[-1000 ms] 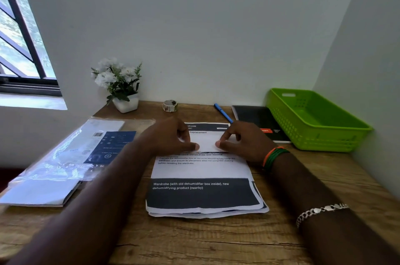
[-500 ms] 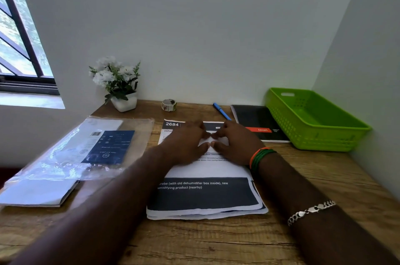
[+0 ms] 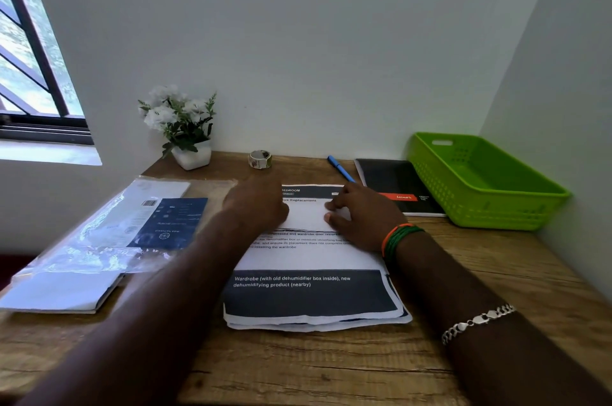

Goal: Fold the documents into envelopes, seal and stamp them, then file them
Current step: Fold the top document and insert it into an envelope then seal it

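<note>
The left hand (image 3: 256, 206) and right hand (image 3: 359, 215) have slid apart, fingers pressing the folded paper (image 3: 306, 216) flat, so the fold looks nearly done

On the wooden desk (image 3: 298, 362) a stack of printed documents (image 3: 311, 293) lies in the middle. The left hand (image 3: 256, 203) and right hand (image 3: 362, 215) press a white folded sheet (image 3: 306, 216) on its far part. A green basket (image 3: 483, 180) stands far right.

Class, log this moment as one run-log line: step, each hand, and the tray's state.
step: folding document | left hand: on folded sheet | right hand: fingertips pressing sheet | document stack: on desk | green tray: no envelopes visible
</note>
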The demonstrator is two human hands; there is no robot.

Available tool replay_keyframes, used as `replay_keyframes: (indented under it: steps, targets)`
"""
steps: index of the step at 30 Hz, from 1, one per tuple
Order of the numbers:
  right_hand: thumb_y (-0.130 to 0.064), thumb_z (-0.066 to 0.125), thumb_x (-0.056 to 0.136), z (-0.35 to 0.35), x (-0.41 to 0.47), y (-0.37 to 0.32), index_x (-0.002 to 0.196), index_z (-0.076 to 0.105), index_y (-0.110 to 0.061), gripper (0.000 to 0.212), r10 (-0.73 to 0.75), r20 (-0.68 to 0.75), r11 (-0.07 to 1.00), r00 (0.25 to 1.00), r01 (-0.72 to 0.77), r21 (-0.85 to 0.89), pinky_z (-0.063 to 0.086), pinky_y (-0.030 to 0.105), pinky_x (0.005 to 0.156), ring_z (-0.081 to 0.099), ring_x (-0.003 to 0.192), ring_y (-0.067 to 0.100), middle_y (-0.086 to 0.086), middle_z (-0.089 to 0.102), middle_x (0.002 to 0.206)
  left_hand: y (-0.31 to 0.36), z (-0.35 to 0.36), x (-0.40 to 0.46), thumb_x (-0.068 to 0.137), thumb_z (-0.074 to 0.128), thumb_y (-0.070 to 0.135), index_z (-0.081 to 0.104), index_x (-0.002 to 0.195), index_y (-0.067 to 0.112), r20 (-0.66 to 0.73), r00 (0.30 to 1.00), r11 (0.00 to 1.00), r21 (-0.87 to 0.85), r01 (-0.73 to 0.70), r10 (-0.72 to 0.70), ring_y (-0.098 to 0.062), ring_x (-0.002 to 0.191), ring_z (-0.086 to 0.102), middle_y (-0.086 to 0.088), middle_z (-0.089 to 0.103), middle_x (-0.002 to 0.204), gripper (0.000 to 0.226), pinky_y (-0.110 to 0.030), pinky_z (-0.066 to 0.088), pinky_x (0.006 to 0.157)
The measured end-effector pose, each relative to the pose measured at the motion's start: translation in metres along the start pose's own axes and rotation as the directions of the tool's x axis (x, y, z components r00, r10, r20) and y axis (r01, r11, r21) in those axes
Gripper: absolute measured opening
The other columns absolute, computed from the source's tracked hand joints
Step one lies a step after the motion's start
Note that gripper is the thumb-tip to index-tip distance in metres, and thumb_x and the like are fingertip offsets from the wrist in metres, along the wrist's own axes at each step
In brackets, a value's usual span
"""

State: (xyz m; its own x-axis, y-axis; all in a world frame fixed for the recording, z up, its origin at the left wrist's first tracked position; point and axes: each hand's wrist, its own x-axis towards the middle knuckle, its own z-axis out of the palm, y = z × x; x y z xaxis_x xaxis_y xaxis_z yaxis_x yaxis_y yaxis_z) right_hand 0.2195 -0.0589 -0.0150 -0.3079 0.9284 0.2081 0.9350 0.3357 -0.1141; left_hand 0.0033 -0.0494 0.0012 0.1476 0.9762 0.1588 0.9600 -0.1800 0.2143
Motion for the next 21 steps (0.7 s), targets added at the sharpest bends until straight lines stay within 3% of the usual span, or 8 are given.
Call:
replay_keyframes:
  steps: [3,5,6,8,13,17,21]
  targets:
    - [-0.053,0.052,0.095,0.0,0.001,-0.001,0.126,0.064,-0.033,0.039,0.004,-0.002,1.0,1.0,-0.004,-0.011,0.05,0.042,0.095,0.058,0.114,0.019,-0.006,0.057,0.126,0.001,0.0,-0.003,0.093,0.06,0.033,0.05,0.072,0.022,-0.041,0.999,0.999,0.04,0.009,-0.008,-0.029,0.093,0.064,-0.009,0.065,0.098,0.026,-0.043,0.056,0.082]
    - [-0.054,0.05,0.095,0.001,0.002,-0.002,0.126,0.062,-0.035,0.038,0.002,-0.004,1.0,1.0,-0.002,-0.028,0.05,0.042,0.095,0.058,0.115,0.02,-0.006,0.057,0.125,0.005,0.008,-0.006,0.095,0.061,0.044,0.068,0.103,0.019,-0.007,0.999,0.999,0.014,-0.048,0.049,-0.025,0.106,0.063,-0.007,0.066,0.12,0.027,-0.043,0.055,0.091]
    - [-0.054,0.049,0.095,0.002,0.002,-0.002,0.126,0.061,-0.036,0.037,0.001,-0.004,0.999,1.0,-0.001,-0.037,0.05,0.043,0.095,0.058,0.115,0.02,-0.007,0.058,0.124,0.008,0.011,-0.007,0.096,0.061,0.047,0.067,0.122,0.019,0.018,0.995,0.996,-0.002,-0.093,0.093,-0.023,0.114,0.059,-0.005,0.061,0.128,0.039,-0.042,0.053,0.096]
    - [-0.055,0.047,0.096,0.002,0.001,-0.005,0.127,0.058,-0.04,0.036,0.002,0.0,0.998,1.0,-0.002,-0.059,0.051,0.044,0.094,0.058,0.115,0.021,-0.007,0.057,0.124,0.012,0.014,-0.007,0.097,0.06,0.049,0.062,0.137,0.022,0.031,0.987,0.987,-0.023,-0.158,0.158,-0.022,0.123,0.053,-0.004,0.054,0.136,0.049,-0.04,0.049,0.102]
    - [-0.052,0.043,0.099,0.0,0.0,-0.01,0.125,0.062,-0.039,0.035,0.046,-0.031,0.991,0.998,-0.049,-0.125,0.042,0.046,0.097,0.051,0.125,0.021,-0.009,0.057,0.128,0.009,0.013,0.0,0.092,0.067,0.05,0.071,0.123,0.019,0.016,0.994,0.992,-0.063,-0.109,0.111,-0.021,0.112,0.059,-0.003,0.064,0.125,0.044,-0.038,0.052,0.096]
    - [-0.043,0.044,0.099,-0.003,0.001,-0.007,0.11,0.071,-0.03,0.032,0.092,-0.069,0.982,0.993,-0.102,-0.16,0.044,0.042,0.089,0.053,0.116,0.024,-0.005,0.064,0.115,0.0,0.011,0.001,0.088,0.071,0.052,0.076,0.108,0.016,0.023,0.999,0.995,-0.09,-0.045,0.047,-0.023,0.104,0.066,-0.006,0.073,0.114,0.041,-0.041,0.056,0.092]
    - [-0.038,0.047,0.098,-0.007,0.001,0.006,0.108,0.073,-0.025,0.031,0.164,-0.079,0.971,0.983,-0.175,-0.161,0.043,0.038,0.086,0.053,0.11,0.026,0.003,0.067,0.111,-0.008,0.01,0.002,0.084,0.074,0.053,0.075,0.103,0.016,0.012,0.999,0.993,-0.118,-0.029,0.03,-0.024,0.105,0.066,-0.005,0.074,0.111,0.041,-0.041,0.056,0.092]
